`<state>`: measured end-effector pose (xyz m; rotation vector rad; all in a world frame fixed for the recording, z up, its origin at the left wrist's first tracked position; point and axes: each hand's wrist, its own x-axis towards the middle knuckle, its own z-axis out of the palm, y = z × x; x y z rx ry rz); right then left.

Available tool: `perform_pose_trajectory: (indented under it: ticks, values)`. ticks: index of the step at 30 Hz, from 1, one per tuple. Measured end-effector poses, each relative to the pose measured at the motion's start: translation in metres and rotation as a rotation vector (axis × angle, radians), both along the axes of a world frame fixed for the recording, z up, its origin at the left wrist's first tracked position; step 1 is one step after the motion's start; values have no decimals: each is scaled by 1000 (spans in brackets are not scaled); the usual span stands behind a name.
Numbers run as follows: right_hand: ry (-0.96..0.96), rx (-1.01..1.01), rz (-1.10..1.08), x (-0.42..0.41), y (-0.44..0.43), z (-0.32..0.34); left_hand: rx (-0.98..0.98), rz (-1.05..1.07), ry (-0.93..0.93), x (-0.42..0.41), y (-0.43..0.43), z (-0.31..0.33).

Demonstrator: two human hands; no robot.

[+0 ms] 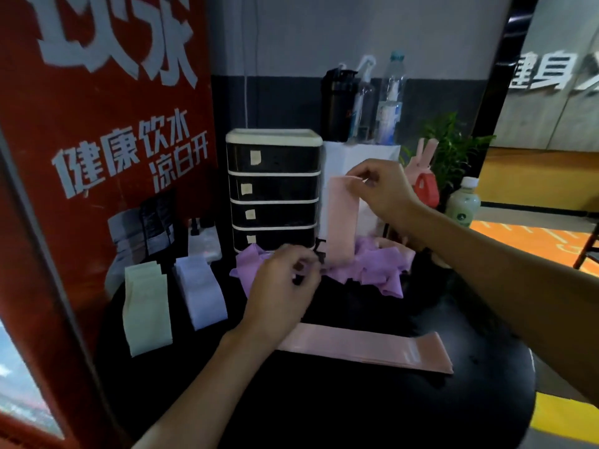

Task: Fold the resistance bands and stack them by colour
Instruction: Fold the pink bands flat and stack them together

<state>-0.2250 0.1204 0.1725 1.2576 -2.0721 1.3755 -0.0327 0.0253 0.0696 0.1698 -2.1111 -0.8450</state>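
My right hand pinches the top end of a pink resistance band, which hangs straight down over a loose heap of purple bands on the black round table. My left hand hovers near the hanging band's lower end with curled fingers; whether it touches the band is unclear. A folded pink band lies flat at the table's front. At the left lie a pale green stack and a white-lilac stack.
A black drawer unit with white trim stands at the back of the table. Beside it a white box carries bottles. A red sign borders the left; a plant and green bottle sit at the right.
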Motion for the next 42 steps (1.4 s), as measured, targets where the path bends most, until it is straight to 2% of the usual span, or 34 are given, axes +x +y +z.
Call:
perform_pose_trajectory:
  ticks: [3,10,16,20,25,29,33,38,42]
  values:
    - [-28,-65,2,11,13,18,151,-50,40,-2,5,41]
    - [-143,-143,64,56,39,40,116,-143,83,-15,15,93]
    - [-287,-131,241,95,51,45,345,-330,94,3,37,114]
    - [-286,-72,267,109,53,43,453,-325,171,9,34,116]
    - [-294,-100,310,118,59,42,491,-183,235,11,27,115]
    - [-250,-148,218,119,60,37,494,-195,248,13,24,119]
    - [-371,-129,264,123,62,35,455,-234,245,16,22,124]
    - [-300,-138,207,125,61,40,448,-255,217,20,21,126]
    - [-321,-127,242,127,63,43,439,-277,207,24,21,126]
